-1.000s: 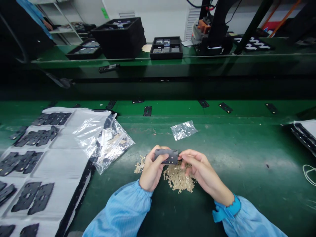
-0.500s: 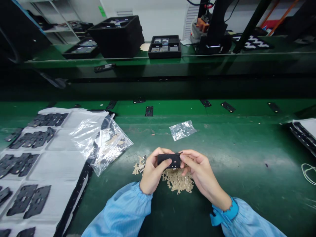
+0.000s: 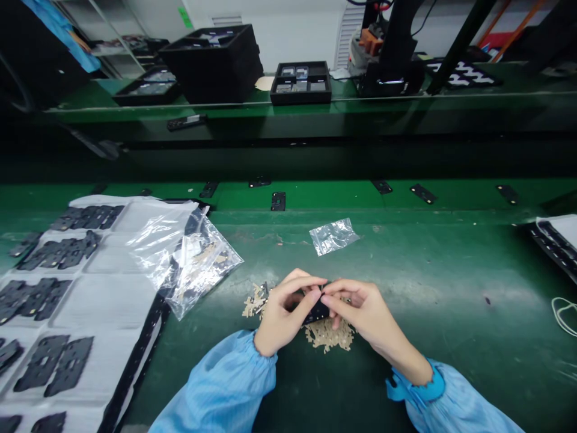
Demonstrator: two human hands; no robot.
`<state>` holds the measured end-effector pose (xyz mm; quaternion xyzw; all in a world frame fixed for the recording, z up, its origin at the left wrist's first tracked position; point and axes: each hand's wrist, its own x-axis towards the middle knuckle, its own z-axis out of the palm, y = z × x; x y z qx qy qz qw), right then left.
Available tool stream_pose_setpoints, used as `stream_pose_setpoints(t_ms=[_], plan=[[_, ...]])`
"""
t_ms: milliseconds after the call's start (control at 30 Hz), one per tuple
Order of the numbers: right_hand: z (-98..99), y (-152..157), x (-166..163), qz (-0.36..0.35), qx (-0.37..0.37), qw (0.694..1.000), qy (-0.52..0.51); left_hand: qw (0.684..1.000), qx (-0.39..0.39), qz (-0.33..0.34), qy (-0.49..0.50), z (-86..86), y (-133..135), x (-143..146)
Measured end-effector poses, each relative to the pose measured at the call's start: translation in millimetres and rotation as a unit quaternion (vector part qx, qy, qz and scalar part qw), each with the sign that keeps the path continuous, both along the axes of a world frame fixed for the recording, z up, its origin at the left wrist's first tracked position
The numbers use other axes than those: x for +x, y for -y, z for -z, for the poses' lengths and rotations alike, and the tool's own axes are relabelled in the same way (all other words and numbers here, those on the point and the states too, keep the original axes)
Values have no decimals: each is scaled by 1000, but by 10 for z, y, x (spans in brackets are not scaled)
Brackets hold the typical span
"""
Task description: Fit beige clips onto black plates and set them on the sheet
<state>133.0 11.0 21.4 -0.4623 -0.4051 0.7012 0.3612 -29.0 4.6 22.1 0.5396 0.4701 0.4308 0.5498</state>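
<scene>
Head view: left hand (image 3: 285, 314) curled round black plate (image 3: 318, 313), right hand (image 3: 361, 305) seemingly pinching.

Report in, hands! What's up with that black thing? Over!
Left hand: holding black part. Right hand: up against it, exact grip hidden. Tan pieces piled close by; hands partly block the view.

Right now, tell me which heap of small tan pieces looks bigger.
The heap of small tan pieces partly hidden behind the flat black plate; the other heap, beside the left hand, shows fewer pieces.
</scene>
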Motion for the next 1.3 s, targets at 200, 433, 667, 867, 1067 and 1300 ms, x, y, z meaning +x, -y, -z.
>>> stream_pose_setpoints(t_ms=[200,433,667,867,1067,1300], plan=[[-37,-3,7,-15,-19,1000,-12,999,14,35,8,-7,-16,8],[-44,-10,17,-3,-16,1000,-4,999,34,27,7,2,-13,12],[-46,25,-4,16,-12,1000,-4,998,13,47,38,10,-10,-10],[-80,-348,205,-12,50,997,51,999,8,15,31,21,-14,-19],[11,-1689,1006,188,174,871,420,1000,2,-11,29,32,-8,-29],[-33,-2210,1270,236,192,798,521,998,16,-40,47,50,-53,13]])
